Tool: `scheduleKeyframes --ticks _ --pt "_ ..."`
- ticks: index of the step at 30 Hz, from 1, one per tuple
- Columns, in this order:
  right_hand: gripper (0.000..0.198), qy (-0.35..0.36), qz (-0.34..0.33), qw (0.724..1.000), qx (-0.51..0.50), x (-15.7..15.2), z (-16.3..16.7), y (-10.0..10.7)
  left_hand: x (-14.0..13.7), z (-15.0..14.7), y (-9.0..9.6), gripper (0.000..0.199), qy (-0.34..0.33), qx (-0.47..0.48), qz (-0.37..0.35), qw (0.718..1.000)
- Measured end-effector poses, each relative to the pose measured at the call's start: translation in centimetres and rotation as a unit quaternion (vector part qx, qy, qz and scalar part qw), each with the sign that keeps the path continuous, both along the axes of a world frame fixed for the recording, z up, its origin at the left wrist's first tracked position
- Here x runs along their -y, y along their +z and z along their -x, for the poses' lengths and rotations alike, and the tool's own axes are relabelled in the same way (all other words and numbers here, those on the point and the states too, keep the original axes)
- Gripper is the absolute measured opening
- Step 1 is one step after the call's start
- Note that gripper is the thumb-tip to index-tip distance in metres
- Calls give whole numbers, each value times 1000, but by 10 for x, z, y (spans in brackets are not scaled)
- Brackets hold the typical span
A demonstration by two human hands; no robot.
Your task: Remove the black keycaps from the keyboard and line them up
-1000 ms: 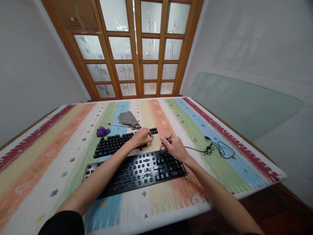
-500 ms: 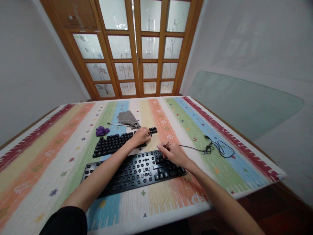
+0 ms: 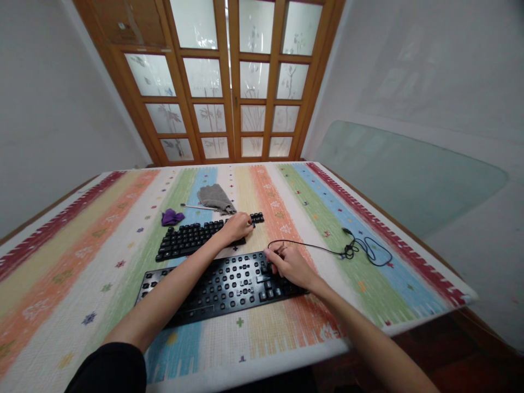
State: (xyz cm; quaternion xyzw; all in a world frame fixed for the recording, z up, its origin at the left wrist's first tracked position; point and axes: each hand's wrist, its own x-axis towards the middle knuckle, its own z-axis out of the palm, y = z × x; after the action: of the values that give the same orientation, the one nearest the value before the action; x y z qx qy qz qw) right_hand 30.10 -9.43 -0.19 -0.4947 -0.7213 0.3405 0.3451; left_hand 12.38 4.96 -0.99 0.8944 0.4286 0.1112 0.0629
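A black keyboard [image 3: 229, 284] lies nearest me, most of its keycaps off and several still on at its right end. Over that right end is my right hand [image 3: 290, 264], thumb and fingers pinched together low at the keys. Something thin shows by its fingers, too small to name. Behind the keyboard, loose black keycaps [image 3: 188, 240] are laid out in rows. My left hand [image 3: 238, 227] rests at the right part of these rows, fingers curled closed. What it may hold is hidden.
A grey cloth [image 3: 215, 197] lies behind the keycaps, beside a thin white brush [image 3: 198, 207] and a crumpled purple cloth [image 3: 172, 217]. The keyboard's black cable [image 3: 347, 250] lies coiled on the right. A striped tablecloth [image 3: 262, 338] covers the table.
My right hand has lowered slightly towards the keys, its fingers closer to them. The cable near it now bows up behind the hand. My left hand has stayed nearly still.
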Motion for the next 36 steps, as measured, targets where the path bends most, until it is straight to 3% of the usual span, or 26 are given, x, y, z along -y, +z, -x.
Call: scheduleKeyframes --ticks 7,10,18,24,29,36 --pt "46 -24 -104 992 62 9 11 -2 -1 1 -1 16 3 9 2 1000" --pt "45 -27 -116 990 75 10 14 -2 0 1 1 17 2 13 3 1000" --pt "39 -57 23 997 -39 4 8 -12 2 1 3 16 2 22 5 1000" --pt "40 -72 45 994 -76 5 5 -19 3 6 5 17 2 25 -5 1000" --pt "45 -71 -20 997 -7 10 7 -17 19 15 10 19 -19 34 -15 999" --pt "42 -21 -134 982 134 11 17 -15 70 30 9 20 -141 36 7 989"
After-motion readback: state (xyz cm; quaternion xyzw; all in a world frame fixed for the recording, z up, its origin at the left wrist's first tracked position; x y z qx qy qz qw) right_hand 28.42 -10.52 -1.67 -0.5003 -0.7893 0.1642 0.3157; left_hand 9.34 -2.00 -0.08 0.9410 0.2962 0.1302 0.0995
